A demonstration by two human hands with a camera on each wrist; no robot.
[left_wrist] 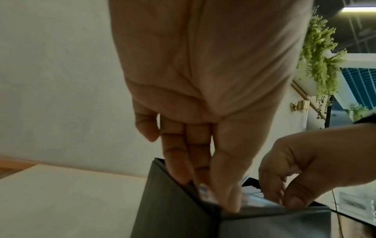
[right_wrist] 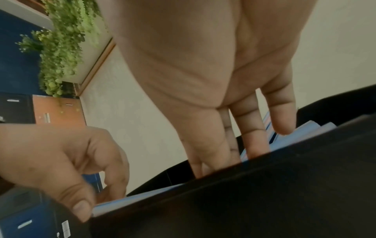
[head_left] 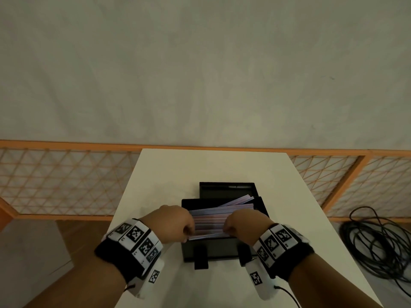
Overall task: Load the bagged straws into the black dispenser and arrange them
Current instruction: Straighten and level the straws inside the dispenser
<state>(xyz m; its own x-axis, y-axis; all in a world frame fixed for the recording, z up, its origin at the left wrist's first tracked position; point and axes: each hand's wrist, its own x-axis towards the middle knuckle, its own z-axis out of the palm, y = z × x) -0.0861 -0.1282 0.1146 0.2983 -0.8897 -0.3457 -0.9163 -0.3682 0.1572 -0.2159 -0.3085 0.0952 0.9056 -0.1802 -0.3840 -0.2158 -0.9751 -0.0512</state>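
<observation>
Left hand (head_left: 175,221) and right hand (head_left: 242,223) both reach down into the dispenser (head_left: 222,250), fingers fairly straight and resting on the straws (head_left: 211,221) near opposite ends of the pile; whether either hand pinches any straw cannot be told, fingertips being hidden behind the rim. Straws lie lengthwise inside the dispenser, mostly level, a few at the back tilted up toward the right over the rear wall. Dispenser sits on a white table (head_left: 160,185), lid (head_left: 226,188) open behind it; coiled black cable (head_left: 373,245) on the floor, right.
</observation>
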